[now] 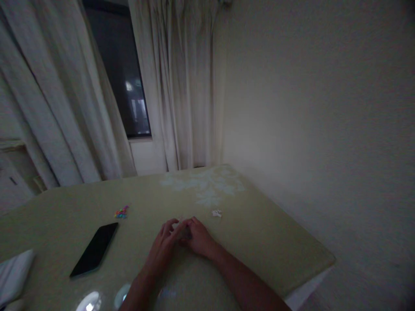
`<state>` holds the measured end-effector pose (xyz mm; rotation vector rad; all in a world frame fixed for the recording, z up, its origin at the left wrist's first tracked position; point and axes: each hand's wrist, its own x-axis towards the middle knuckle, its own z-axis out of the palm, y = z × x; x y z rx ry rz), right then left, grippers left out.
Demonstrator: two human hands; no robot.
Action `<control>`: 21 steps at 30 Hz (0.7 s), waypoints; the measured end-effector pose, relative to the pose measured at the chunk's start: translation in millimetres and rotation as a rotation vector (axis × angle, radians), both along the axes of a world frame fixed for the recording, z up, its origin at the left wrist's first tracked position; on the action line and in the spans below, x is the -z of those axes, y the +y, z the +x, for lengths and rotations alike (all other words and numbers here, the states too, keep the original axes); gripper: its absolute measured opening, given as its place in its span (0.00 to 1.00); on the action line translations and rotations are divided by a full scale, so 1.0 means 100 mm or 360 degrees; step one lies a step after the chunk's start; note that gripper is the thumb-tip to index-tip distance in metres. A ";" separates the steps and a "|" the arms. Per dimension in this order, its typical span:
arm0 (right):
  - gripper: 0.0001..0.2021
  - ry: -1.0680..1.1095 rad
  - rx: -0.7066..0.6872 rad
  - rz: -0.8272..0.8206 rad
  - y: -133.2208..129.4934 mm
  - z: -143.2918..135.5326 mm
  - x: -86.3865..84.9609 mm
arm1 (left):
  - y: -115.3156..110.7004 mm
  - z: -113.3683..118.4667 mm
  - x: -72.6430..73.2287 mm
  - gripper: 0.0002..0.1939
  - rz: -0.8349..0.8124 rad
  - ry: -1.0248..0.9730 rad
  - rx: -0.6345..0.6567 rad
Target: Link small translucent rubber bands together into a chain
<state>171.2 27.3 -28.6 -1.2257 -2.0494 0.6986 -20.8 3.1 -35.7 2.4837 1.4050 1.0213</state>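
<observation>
My left hand and my right hand meet low over the table, fingertips touching. The fingers of my left hand are bent, with the thumb side toward the right hand. My right hand is closed in a pinch against it. A small pale thing shows at the left fingers, too small and dim to name. Whatever lies between the palms is hidden. Just beyond my right hand lies a little cluster of white pieces. Farther left sits a small pile of bright multicoloured pieces.
A black smartphone lies on the greenish tablecloth, left of my hands. Two shiny round objects, one a white disc, are at the bottom edge. A whitish folded item is far left. A wall borders the table's right side.
</observation>
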 end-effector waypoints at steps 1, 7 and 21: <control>0.27 -0.0006 0.0008 0.0003 0.00 -0.01 0.00 | 0.01 -0.01 0.01 0.37 0.0042 0.0012 -0.0006; 0.27 -0.0067 0.0039 0.0005 0.02 -0.05 0.04 | 0.05 -0.08 0.03 0.34 0.0124 -0.0052 -0.0108; 0.30 -0.0391 -0.0107 0.0252 -0.04 -0.09 0.02 | 0.15 -0.24 -0.03 0.33 0.0078 -0.0650 -0.0481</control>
